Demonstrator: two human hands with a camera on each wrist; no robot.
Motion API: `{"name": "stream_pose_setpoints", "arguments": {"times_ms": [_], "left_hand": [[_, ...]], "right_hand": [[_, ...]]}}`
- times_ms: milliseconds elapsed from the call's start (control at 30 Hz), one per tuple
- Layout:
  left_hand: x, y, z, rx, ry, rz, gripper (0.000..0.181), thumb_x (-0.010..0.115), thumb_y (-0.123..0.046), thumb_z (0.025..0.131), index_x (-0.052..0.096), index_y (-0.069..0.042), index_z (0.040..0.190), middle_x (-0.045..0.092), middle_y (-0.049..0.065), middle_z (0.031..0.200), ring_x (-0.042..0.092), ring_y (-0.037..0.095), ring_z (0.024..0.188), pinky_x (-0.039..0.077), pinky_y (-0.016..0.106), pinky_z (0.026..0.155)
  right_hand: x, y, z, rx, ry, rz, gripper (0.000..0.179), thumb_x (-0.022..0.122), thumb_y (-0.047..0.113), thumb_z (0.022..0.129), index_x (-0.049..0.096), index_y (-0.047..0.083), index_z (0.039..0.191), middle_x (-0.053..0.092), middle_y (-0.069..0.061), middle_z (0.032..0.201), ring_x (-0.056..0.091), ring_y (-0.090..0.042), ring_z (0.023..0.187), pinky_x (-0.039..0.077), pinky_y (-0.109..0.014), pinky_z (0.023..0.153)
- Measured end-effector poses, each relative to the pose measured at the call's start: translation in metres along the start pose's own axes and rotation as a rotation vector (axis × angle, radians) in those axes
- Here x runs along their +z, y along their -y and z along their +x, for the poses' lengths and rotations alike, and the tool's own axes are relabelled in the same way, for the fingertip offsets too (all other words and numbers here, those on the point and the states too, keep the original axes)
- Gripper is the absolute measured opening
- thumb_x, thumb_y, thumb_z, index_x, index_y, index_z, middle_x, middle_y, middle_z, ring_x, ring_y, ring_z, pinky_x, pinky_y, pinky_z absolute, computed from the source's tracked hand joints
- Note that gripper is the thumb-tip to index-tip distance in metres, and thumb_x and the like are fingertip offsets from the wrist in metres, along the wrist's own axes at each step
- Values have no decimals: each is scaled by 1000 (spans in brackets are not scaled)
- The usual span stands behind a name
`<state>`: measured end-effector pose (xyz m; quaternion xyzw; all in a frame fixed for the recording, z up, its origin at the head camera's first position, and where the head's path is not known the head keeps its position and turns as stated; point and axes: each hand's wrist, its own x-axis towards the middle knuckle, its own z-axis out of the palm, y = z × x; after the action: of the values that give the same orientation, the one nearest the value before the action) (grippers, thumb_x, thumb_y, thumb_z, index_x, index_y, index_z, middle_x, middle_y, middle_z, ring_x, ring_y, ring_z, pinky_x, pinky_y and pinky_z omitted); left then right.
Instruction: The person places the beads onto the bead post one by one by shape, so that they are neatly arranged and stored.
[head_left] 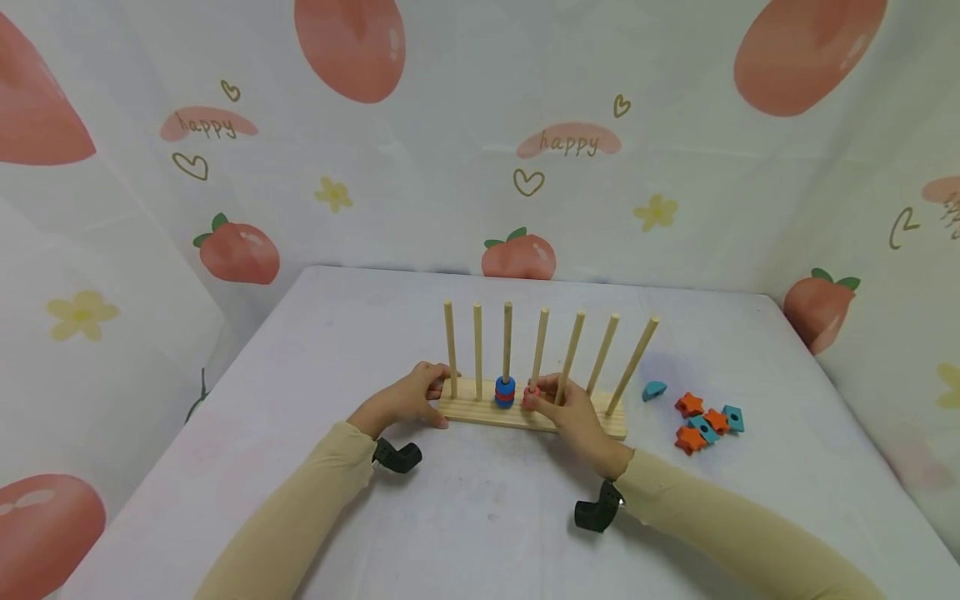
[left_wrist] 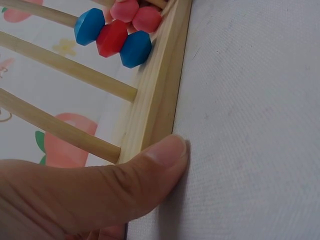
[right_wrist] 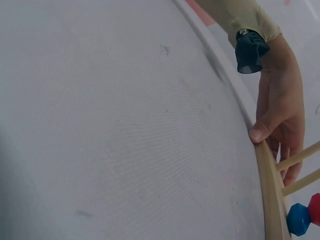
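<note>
A wooden peg board [head_left: 480, 410] with several upright pegs stands on the table. My left hand [head_left: 408, 396] grips its left end, thumb [left_wrist: 150, 170] along the front edge and fingers behind. Third from the left, one peg carries a blue bead [left_wrist: 135, 49], a red bead [left_wrist: 112, 38] and another blue bead [left_wrist: 90, 26], stacked. On the fourth peg, my right hand [head_left: 581, 425] pinches a pink bead [head_left: 531, 396] low down. The left wrist view shows two pink beads there, the lower pink bead [left_wrist: 147, 19] at the board.
Right of the board lie orange stars [head_left: 690, 439], blue square blocks [head_left: 733, 418] and a blue half-round block [head_left: 654, 390]. A white cloth printed with peaches hangs behind the table [head_left: 450, 533]. Each wrist wears a black camera [head_left: 597, 510].
</note>
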<state>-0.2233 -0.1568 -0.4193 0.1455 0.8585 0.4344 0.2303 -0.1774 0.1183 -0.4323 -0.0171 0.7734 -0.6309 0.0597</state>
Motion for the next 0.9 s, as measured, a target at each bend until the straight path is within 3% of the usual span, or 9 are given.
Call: {"name": "stream_pose_setpoints", "arguments": {"times_ms": [900], "left_hand": [[1, 0, -1, -20, -15, 9, 77, 84, 9, 65, 49, -5, 133, 36, 16, 125, 46, 30, 120, 43, 41, 105]], "right_hand": [[2, 0, 0, 32, -38, 15, 30, 70, 10, 88, 61, -3, 113, 68, -17, 114, 62, -23, 109, 47, -30, 95]]}}
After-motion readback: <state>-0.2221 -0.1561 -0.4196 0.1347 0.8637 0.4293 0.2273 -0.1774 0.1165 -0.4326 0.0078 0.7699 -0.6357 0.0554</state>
